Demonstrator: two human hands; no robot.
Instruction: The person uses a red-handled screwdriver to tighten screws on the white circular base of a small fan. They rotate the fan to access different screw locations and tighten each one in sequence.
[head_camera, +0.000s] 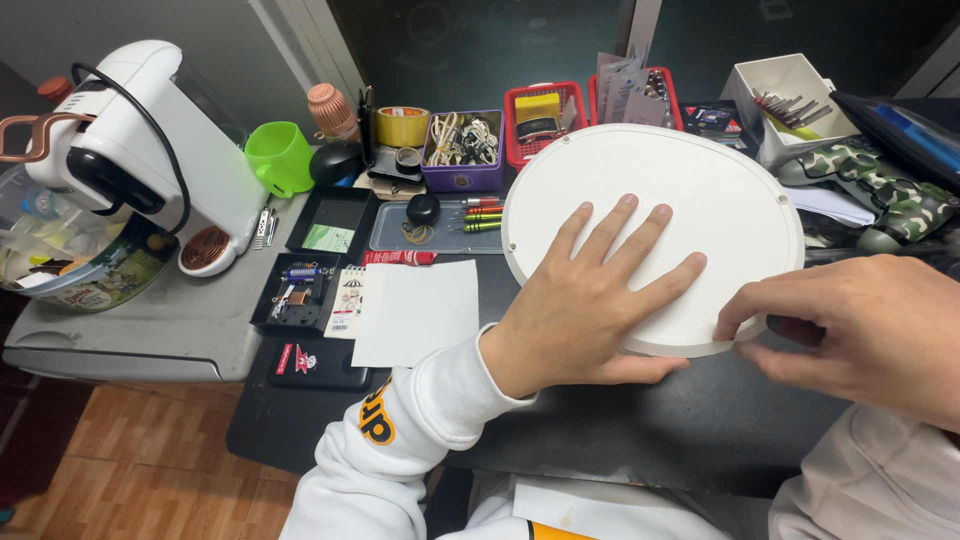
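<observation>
Head view: white sleeves nearest the camera, wooden floor (130, 450) at lower left. Dark surface (640, 420) carries a round white disc (690, 190), lying flat with its near edge close to the person.

Left hand (580, 300): flat, fingers spread, palm pressed on the near-left part of the disc; grip released, nothing enclosed. Right hand (860, 330): at the disc's near-right rim, thumb and fingertips pinching the edge; grip grasping the disc rim.

Left of the disc: blank white paper sheet (415, 310), small black trays. Further left, on a grey side surface (150, 320), a white coffee machine (140, 150). Behind: green cup (278, 155), yellow tape roll (402, 125), purple bin (462, 150), red baskets (543, 120), white box (790, 100), camouflage cloth (880, 180). Wall beyond is dark.
</observation>
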